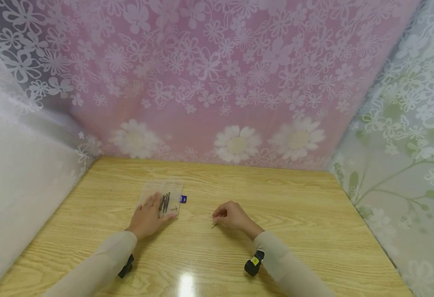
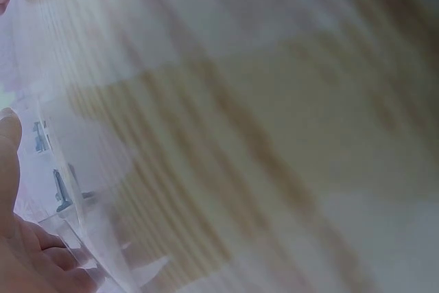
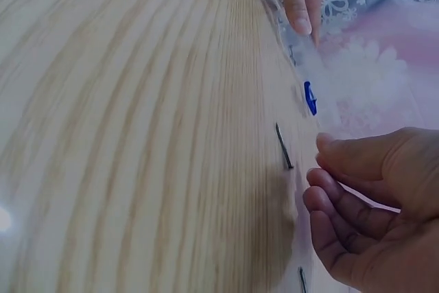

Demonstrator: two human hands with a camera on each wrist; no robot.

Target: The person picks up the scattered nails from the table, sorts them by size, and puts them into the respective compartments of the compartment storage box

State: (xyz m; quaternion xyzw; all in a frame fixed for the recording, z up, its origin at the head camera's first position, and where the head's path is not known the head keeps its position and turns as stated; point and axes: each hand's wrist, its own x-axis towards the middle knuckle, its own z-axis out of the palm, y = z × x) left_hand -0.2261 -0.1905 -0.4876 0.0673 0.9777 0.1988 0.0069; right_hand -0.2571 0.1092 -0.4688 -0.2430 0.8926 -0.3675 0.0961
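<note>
A clear plastic box [image 1: 169, 185] lies flat on the table, with several dark nails [image 1: 166, 202] grouped inside it. Smaller pieces [image 1: 174, 209] lie in its front right part. My left hand [image 1: 148, 218] rests over the box's left side, fingers stretched out, thumb along the front edge. To the right of the box, my right hand [image 1: 233, 216] is low over the table with thumb and fingers loosely bent and nothing visible between the tips. A single nail [image 3: 283, 147] lies beside those fingertips, and another nail [image 3: 302, 279] shows partly below the hand.
A blue latch [image 1: 183, 199] sticks out from the box's right side. The wood-grain table [image 1: 276, 194] meets a pink flowered curtain [image 1: 202, 103] at the back, with pale curtains on both sides. Each wrist carries a black camera, such as the right one [image 1: 253, 266].
</note>
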